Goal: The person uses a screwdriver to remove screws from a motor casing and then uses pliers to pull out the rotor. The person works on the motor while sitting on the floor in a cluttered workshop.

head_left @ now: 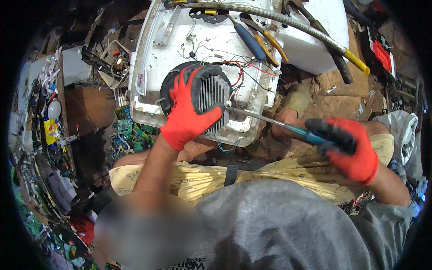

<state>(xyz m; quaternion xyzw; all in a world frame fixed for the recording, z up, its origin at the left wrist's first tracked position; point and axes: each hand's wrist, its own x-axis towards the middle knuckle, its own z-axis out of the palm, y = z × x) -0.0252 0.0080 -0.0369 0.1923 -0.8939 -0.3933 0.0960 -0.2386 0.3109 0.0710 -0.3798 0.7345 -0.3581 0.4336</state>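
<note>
While the red-and-black-gloved right hand (pixel 351 148) is closed round a screwdriver (pixel 294 130), the left hand (pixel 191 105) lies half-open, clasping a finned metal part (pixel 210 96). Screwdriver: teal-and-dark handle, bare shaft; long axis four to ten o'clock, tip towards ten. Finned part: grey, dusty; on a white shell (pixel 155 74), ten o'clock from right hand; fins running twelve to six. Obscured: part's nine-o'clock side, under glove. Blurred: handle end. Tip contact: unclear.

A white panel (pixel 158 60) carries a blue-handled tool (pixel 250 42), orange-handled pliers (pixel 276 45), wires (pixel 241 67) and a finned block (pixel 211 95).
</note>
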